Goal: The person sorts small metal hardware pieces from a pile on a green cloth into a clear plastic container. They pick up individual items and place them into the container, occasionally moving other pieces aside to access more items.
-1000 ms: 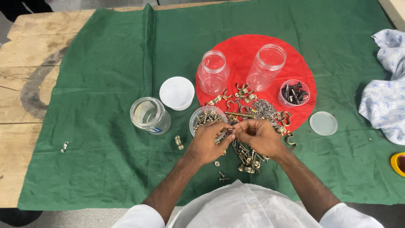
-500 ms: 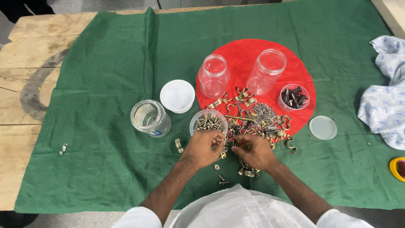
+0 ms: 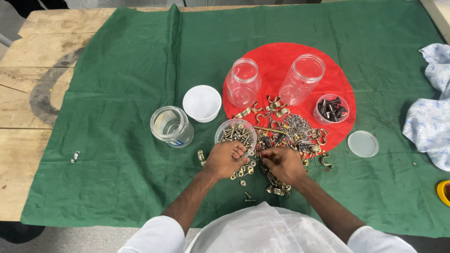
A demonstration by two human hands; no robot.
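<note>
Left hand (image 3: pixel 226 158) palm up at the near rim of the cup (image 3: pixel 236 136), fingers curled loosely, nothing visibly pinched; cannot tell whether anything lies in the palm; right hand (image 3: pixel 282 164) knuckles up on the near edge of the hardware pile (image 3: pixel 286 131), fingers bent down into the pieces; cannot tell what, if anything, is gripped; hands just beside each other, not touching.

Cup full of brass screws, standing on the green cloth (image 3: pixel 117 93) at the edge of the red circle (image 3: pixel 281 61); pile spread over the near part of the circle and onto the cloth, with stray pieces under and between the hands.

Behind the pile, two empty clear jars (image 3: pixel 243 82) upright on the red circle; to their right, a small tub (image 3: pixel 331 108) of dark parts; a clear lid (image 3: pixel 363 143) flat on the cloth right of the pile; left of the cup, a glass jar (image 3: pixel 171 126) and a white lid (image 3: pixel 202 103) side by side; a patterned rag (image 3: pixel 429 126) at the right edge; a lone metal piece (image 3: pixel 75 156) on the wooden table (image 3: pixel 28 117), well apart at the left.
</note>
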